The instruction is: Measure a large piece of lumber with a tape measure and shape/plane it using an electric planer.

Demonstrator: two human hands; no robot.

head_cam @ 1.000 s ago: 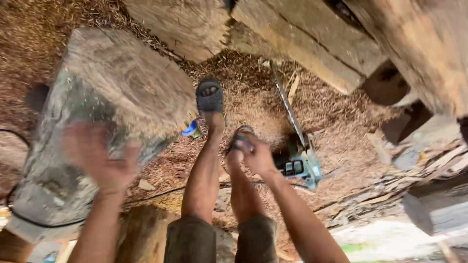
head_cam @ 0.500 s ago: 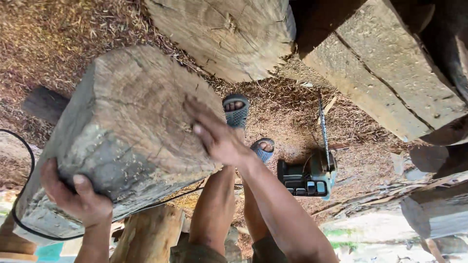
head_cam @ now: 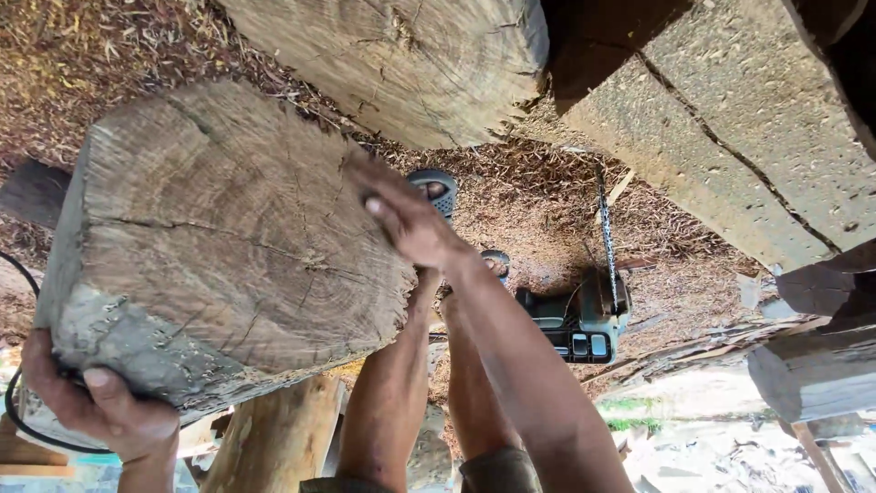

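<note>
Work in hand: a squared timber block (head_cam: 228, 246) is held up off the ground by both hands, its sawn end face turned to the camera.
Progress: the block is judged already cut free and lifted; it has not yet been set down anywhere.
Left hand (head_cam: 100, 411): fingers curled around the lower left corner of the block, thumb laid on the face (a firm grip, as far as can be seen).
Right hand (head_cam: 411, 219): fingers spread flat and pressed on the right edge of the block; nothing is enclosed.
Position of block: above the sawdust-covered ground (head_cam: 82, 55), left of the person's legs and sandalled feet (head_cam: 433, 192).
Appearance of block: grey-brown, weathered, growth rings and radial cracks plain, edges rough and chipped.
Surroundings: a chainsaw (head_cam: 584, 315) lies on the sawdust just right of the feet; a round log (head_cam: 411, 64) and a squared beam (head_cam: 730, 137) lie beyond.
</note>
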